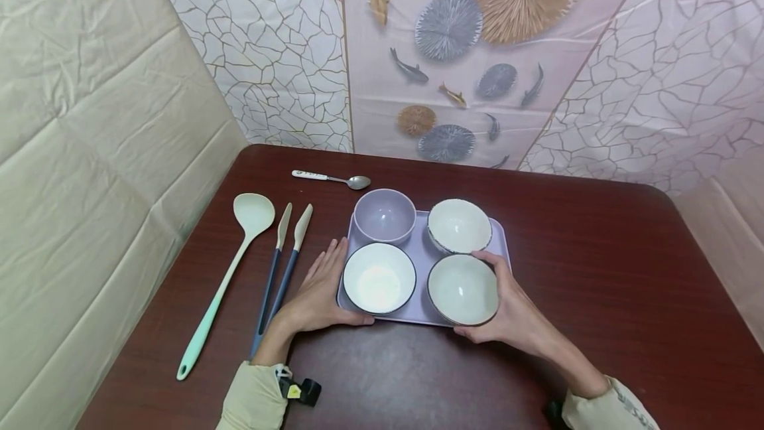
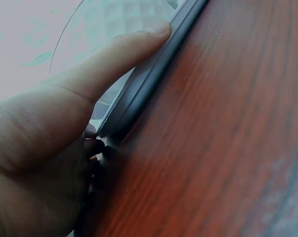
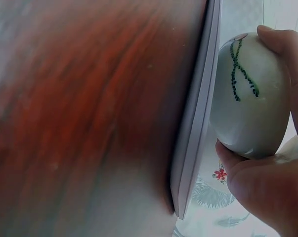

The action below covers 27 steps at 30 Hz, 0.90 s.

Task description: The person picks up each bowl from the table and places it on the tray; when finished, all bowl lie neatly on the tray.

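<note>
A lilac tray carries several bowls. At its front right, my right hand grips a white bowl with a dark rim, thumb at the near side and fingers round the far side. The right wrist view shows green vine-like decoration on that bowl's outside. My left hand lies along the tray's left side with fingers extended, its thumb at the front edge. Beside it stands a black-rimmed white bowl. Behind are a lilac bowl and another white bowl.
Left on the dark wooden table lie a ladle with a pale green handle and two blue-handled knives. A small spoon lies behind the tray. Patterned cloth hangs at the back.
</note>
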Motion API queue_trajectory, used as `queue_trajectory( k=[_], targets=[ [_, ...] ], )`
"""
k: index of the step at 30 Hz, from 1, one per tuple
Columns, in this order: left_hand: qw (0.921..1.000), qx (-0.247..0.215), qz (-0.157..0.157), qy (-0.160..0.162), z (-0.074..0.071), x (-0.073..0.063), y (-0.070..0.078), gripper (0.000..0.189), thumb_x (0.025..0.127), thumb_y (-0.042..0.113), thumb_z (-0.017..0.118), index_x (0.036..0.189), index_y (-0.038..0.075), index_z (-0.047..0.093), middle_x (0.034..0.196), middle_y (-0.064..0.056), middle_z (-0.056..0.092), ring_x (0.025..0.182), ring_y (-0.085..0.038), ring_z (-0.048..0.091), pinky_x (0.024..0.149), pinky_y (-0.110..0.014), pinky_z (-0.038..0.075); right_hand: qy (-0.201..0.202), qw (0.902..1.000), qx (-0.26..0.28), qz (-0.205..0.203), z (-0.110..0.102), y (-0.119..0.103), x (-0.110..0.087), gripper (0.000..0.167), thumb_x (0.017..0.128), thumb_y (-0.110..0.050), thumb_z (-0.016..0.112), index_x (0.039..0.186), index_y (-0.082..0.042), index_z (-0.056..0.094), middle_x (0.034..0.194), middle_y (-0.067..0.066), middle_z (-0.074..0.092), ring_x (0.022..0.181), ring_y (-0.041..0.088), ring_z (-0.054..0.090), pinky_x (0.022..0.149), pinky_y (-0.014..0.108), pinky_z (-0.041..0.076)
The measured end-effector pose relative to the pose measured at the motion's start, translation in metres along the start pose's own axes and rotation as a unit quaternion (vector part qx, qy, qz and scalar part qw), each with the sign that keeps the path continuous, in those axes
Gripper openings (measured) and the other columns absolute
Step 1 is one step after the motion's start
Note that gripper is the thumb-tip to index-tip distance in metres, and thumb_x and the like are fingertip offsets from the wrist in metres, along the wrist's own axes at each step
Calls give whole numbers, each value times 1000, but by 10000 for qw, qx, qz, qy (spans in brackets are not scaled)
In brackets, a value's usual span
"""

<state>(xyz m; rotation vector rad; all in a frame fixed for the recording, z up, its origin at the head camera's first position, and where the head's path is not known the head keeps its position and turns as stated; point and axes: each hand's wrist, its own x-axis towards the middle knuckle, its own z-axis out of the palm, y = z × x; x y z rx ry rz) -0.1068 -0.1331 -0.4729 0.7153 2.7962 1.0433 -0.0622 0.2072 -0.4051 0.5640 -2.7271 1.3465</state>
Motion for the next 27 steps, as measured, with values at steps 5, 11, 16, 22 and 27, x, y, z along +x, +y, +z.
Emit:
queue_trajectory(
  k=[5, 11, 16, 22, 27],
  targets=[
    [10000, 24, 4, 5, 1, 0, 0, 141, 58, 65, 85, 156, -1, 8, 161, -17, 11, 148, -30, 3, 118, -47, 6, -5, 10000, -8, 21, -2, -11, 1, 113, 50, -11, 98, 141, -3, 32, 129, 17, 49, 113, 30, 52, 91, 21, 41],
    [10000, 26, -10, -19, 1, 1, -1, 141, 58, 65, 85, 156, -1, 7, 162, -17, 10, 149, -29, 2, 118, -46, 6, -32, 9999, 115, 111, -2, -9, 0, 114, 50, -12, 99, 141, -3, 31, 131, 16, 48, 114, 29, 51, 92, 19, 39],
    [10000, -3, -42, -76, 1, 1, -1, 141, 59, 65, 85, 156, 0, 6, 162, -16, 9, 149, -27, 1, 118, -44, 5, -81, 9996, 209, 160, -1, -6, -1, 113, 51, -12, 98, 141, -1, 30, 131, 18, 48, 114, 31, 51, 92, 18, 38],
    [10000, -64, -27, -27, 1, 0, -1, 141, 58, 63, 86, 156, 0, 7, 162, -16, 10, 149, -29, 2, 118, -46, 6, -126, 9993, 253, 257, 0, -5, -1, 113, 52, -12, 98, 141, -1, 29, 132, 20, 46, 116, 33, 50, 93, 18, 37],
    [9999, -134, -66, -52, 1, -1, -1, 141, 58, 63, 86, 156, 1, 6, 162, -15, 9, 149, -27, 1, 118, -45, 5, -141, 9994, 235, 198, 3, 5, 0, 117, 52, -16, 99, 143, -3, 27, 134, 17, 44, 118, 30, 47, 94, 16, 34]
  ],
)
